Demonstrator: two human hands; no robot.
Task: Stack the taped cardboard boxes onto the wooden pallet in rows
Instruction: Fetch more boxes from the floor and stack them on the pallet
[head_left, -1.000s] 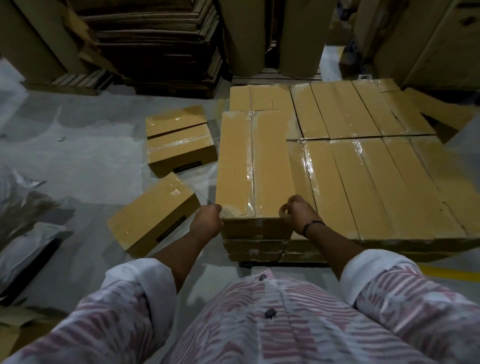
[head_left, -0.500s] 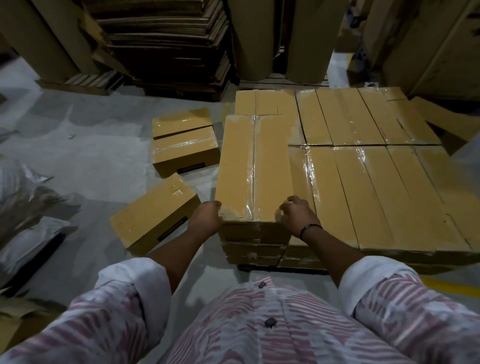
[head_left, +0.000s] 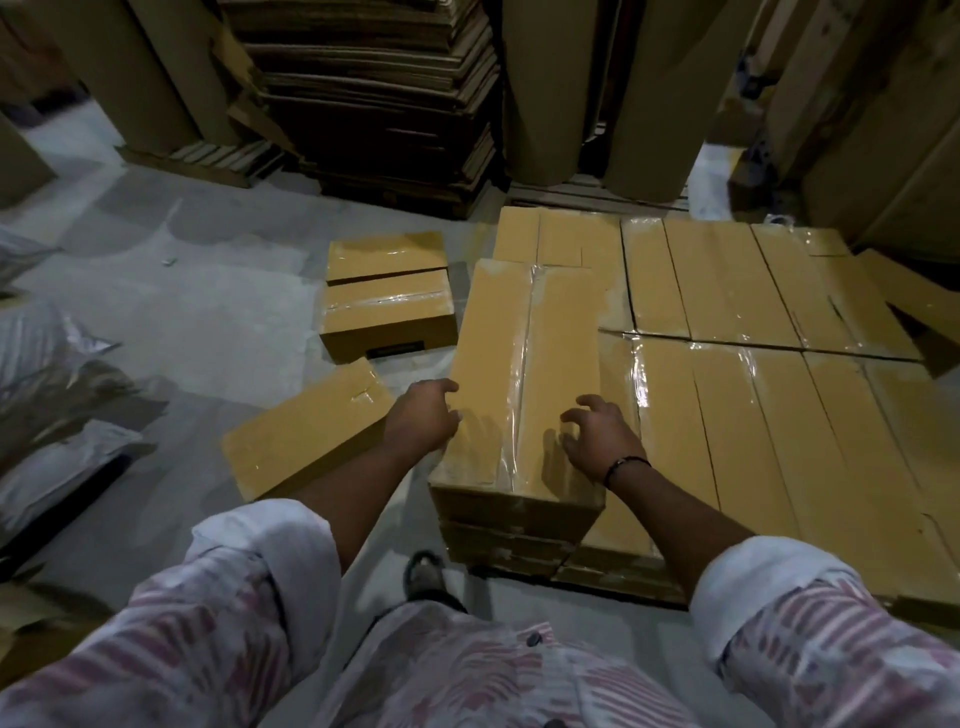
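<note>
Head camera shows the top box (head_left: 524, 374), closed with clear tape along its seam, lying on the near left corner of the box stack (head_left: 753, 374). What is inside the boxes is hidden. The left hand (head_left: 422, 423) is at the left edge of the top box with fingers bent against it; whether they grip I cannot tell. The right hand (head_left: 602, 439) is over its near right part, fingers spread and bent, holding nothing. Left of the top box, an angled box (head_left: 306, 441) and two closed boxes (head_left: 387, 317) lie on the floor (head_left: 182, 322).
</note>
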